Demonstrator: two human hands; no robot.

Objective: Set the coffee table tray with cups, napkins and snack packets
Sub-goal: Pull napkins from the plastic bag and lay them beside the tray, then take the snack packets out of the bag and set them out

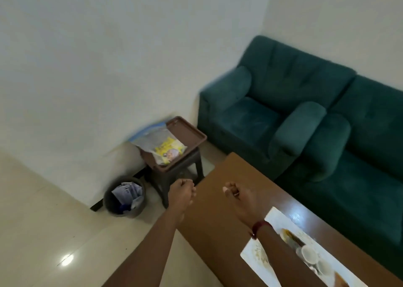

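**Reaching empty-handed toward the snack supply**

Nearest the viewer, a white tray lies on the coffee table and carries at least two pale cups. The cup step therefore appears done; napkins cannot be made out in the blur. The right forearm, with a red wristband, crosses above this tray. Further out, the right hand hangs over the table's far end and the left hand over the floor just beside its edge. Both have fingers curled into fists and hold nothing, probably because they are free for the next pickup. Beyond them, a dark stool bears a brown tray, on which a clear plastic bag encloses yellow snack packets, well apart from the table. A waste bin stands beside the stool. Green sofas line the wall behind.
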